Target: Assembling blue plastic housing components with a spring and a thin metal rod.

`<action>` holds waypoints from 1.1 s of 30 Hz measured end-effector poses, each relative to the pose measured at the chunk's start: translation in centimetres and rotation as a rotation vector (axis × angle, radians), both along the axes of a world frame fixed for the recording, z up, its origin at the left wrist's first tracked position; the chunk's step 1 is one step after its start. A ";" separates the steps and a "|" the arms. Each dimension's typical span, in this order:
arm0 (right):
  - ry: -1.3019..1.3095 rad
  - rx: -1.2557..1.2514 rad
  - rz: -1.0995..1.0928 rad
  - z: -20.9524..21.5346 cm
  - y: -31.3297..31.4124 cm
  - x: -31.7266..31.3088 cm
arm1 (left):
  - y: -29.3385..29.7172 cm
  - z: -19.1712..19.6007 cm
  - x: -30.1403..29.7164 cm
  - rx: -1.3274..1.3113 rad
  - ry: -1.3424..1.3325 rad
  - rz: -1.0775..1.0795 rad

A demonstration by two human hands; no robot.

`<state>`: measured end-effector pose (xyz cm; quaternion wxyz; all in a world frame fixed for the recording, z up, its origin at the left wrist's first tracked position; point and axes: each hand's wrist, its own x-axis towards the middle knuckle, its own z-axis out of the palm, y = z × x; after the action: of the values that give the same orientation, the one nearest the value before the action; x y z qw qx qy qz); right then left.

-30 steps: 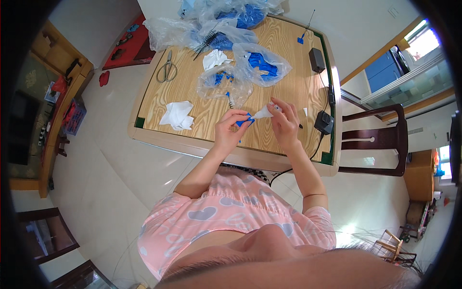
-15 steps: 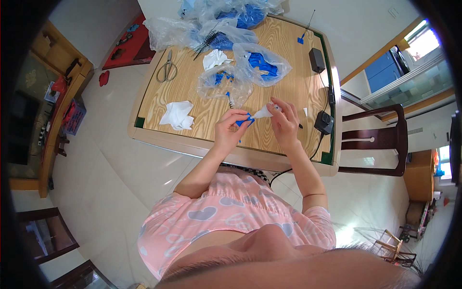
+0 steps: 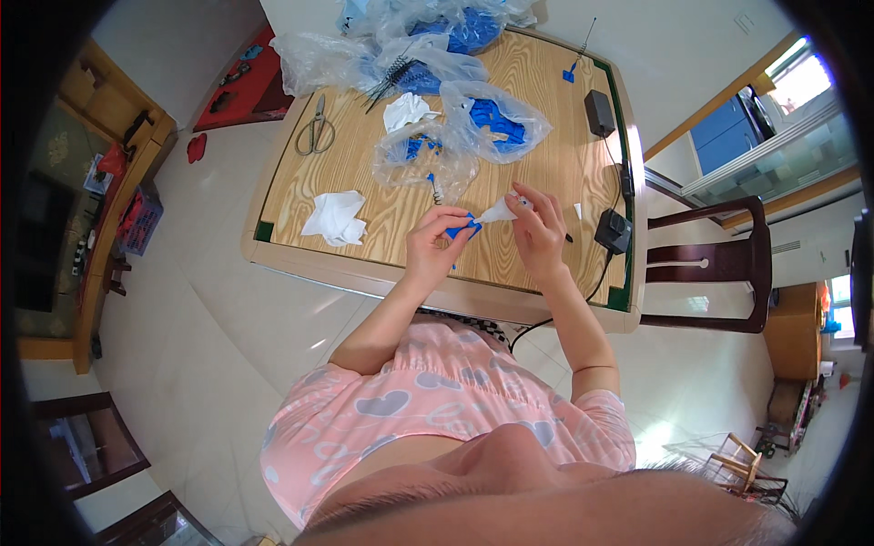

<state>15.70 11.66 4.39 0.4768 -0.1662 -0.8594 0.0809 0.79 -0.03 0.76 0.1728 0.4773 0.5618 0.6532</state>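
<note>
Over the near part of the wooden table [image 3: 382,259], my left hand [image 3: 434,247] pinches a small blue plastic piece [image 3: 463,227]. A white glue bottle [image 3: 501,211] is gripped in my right hand [image 3: 541,232], tilted so its narrow nozzle points left at the blue piece. The nozzle tip is touching the piece or very close to it; I cannot tell which. Just beyond my left hand lies another small blue part with a dark spring [image 3: 437,189]. Behind it, a clear plastic bag [image 3: 455,171] holds small blue and tan bits.
Scissors [image 3: 316,132] and crumpled white tissue [image 3: 337,218] lie on the left. Bags of blue pieces [image 3: 496,123] fill the back. On the right are a black power adapter [image 3: 598,114], a small black camera-like device [image 3: 613,231] with a cable, and a dark wooden chair [image 3: 706,262].
Almost nothing differs. Both hands keep their places, with the glue bottle's nozzle still at the blue piece.
</note>
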 end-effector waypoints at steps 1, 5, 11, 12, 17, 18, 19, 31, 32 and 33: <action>0.002 -0.001 0.000 -0.1 0.0 0.0 | 0.0 0.0 0.0 0.004 0.001 0.000; 0.000 0.011 -0.002 -0.2 0.1 0.0 | 0.1 0.0 0.1 0.011 -0.009 -0.003; 0.002 0.007 0.007 0.0 0.0 -0.1 | 0.0 0.0 0.1 0.001 -0.007 -0.002; 0.002 0.007 0.006 -0.1 0.0 0.0 | 0.0 0.1 0.1 0.001 -0.007 -0.003; -0.007 0.020 0.005 -0.2 0.1 0.0 | 0.0 -0.1 0.0 0.005 -0.017 -0.012; -0.007 0.020 0.004 -0.2 0.1 0.0 | 0.0 -0.1 0.0 0.005 -0.017 -0.012; 0.005 0.015 0.003 -0.2 0.2 -0.1 | 0.0 0.0 0.0 0.004 -0.019 -0.010; 0.021 0.015 -0.004 0.1 0.1 -0.4 | 0.1 -0.2 -0.1 0.042 -0.052 0.006; 0.018 0.016 -0.004 0.1 0.1 -0.4 | 0.1 -0.2 -0.1 0.039 -0.036 0.013; 0.019 0.017 -0.005 0.1 0.0 -0.5 | 0.1 -0.2 0.0 0.040 -0.035 0.012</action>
<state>15.24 11.70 4.52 0.4864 -0.1633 -0.8551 0.0739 0.75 0.05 0.55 0.1693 0.4657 0.5484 0.6736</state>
